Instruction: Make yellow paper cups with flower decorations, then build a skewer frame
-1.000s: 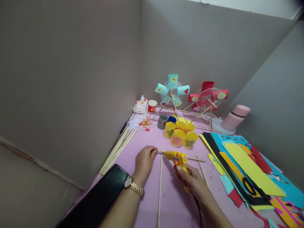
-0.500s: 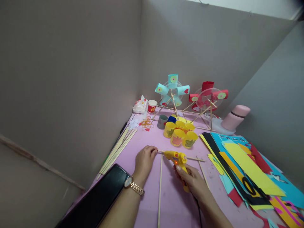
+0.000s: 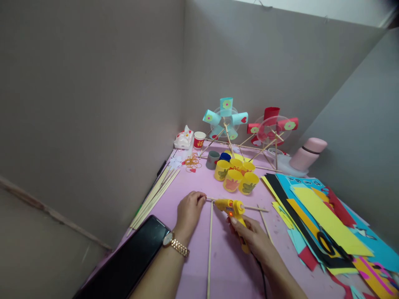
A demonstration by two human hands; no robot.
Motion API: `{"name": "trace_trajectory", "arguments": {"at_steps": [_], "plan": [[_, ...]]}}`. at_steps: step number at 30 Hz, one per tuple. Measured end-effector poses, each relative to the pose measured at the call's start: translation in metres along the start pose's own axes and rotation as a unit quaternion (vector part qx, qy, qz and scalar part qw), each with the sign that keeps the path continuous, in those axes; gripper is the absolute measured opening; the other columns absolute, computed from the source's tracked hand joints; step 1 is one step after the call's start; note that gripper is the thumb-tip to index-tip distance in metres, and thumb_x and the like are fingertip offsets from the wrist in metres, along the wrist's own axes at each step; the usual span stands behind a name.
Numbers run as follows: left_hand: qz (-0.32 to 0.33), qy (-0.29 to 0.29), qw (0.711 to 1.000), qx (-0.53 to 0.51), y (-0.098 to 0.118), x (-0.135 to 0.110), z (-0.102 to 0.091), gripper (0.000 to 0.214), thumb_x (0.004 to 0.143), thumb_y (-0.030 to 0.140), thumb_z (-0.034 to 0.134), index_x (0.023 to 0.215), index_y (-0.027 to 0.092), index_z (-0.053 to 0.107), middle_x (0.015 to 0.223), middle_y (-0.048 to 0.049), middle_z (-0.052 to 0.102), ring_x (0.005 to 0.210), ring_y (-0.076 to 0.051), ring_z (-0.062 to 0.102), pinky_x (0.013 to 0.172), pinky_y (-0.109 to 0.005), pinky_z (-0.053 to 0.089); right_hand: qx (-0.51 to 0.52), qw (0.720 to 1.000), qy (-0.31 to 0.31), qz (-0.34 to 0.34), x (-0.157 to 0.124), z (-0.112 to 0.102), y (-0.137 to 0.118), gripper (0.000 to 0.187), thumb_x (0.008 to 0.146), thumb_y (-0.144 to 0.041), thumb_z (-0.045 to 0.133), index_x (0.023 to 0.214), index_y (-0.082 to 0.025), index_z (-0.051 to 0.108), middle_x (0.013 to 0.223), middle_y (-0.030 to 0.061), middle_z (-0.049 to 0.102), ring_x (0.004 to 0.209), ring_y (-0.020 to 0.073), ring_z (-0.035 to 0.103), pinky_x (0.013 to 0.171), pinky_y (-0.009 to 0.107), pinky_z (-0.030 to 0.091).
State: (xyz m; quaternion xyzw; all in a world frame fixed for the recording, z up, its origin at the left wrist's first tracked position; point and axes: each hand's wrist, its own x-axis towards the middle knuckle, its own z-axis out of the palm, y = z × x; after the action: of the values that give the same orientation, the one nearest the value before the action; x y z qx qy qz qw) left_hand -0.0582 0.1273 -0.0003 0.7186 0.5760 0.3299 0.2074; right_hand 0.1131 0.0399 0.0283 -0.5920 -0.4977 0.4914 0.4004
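Observation:
My right hand (image 3: 254, 237) grips a yellow glue gun (image 3: 233, 209), its nozzle pointing left at the spot where two thin wooden sticks meet. My left hand (image 3: 188, 211), with a gold watch on the wrist, pinches the left end of the crosswise stick (image 3: 254, 207) on the pink table (image 3: 227, 265). A long stick (image 3: 210, 249) runs from that joint towards me. Another short stick (image 3: 264, 226) lies to the right of the gun.
Yellow paper cups (image 3: 236, 177) stand behind the sticks, with two paper windmill wheels (image 3: 226, 118) further back. Coloured paper sheets and scissors (image 3: 324, 224) cover the right side. A bundle of sticks (image 3: 154, 197) and a black phone (image 3: 127, 261) lie left. A pink bottle (image 3: 307, 155) stands near the wall.

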Motion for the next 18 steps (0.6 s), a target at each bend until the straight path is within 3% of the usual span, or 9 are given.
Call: {"name": "trace_trajectory", "arguments": {"at_steps": [10, 18], "plan": [[-0.003, -0.002, 1.000, -0.002, 0.001, 0.000, -0.002, 0.016, 0.082, 0.024, 0.053, 0.086, 0.023, 0.068, 0.089, -0.0015, 0.070, 0.080, -0.015, 0.063, 0.070, -0.024, 0.042, 0.050, 0.999, -0.011, 0.003, -0.005, -0.005, -0.011, 0.042, 0.074, -0.056, 0.057, 0.071, -0.015, 0.061, 0.060, -0.0022, 0.049, 0.048, 0.0095, 0.038, 0.047, 0.024, 0.025], [-0.008, -0.008, 1.000, 0.000, 0.001, 0.002, -0.003, 0.017, 0.083, 0.024, 0.051, 0.086, 0.022, 0.068, 0.090, -0.0018, 0.070, 0.082, -0.016, 0.062, 0.073, -0.025, 0.043, 0.216, 0.972, 0.083, -0.045, -0.016, -0.014, -0.034, 0.037, 0.072, -0.051, 0.062, 0.085, -0.016, 0.065, 0.070, 0.0010, 0.058, 0.046, 0.0078, 0.041, 0.044, 0.023, 0.027]]}}
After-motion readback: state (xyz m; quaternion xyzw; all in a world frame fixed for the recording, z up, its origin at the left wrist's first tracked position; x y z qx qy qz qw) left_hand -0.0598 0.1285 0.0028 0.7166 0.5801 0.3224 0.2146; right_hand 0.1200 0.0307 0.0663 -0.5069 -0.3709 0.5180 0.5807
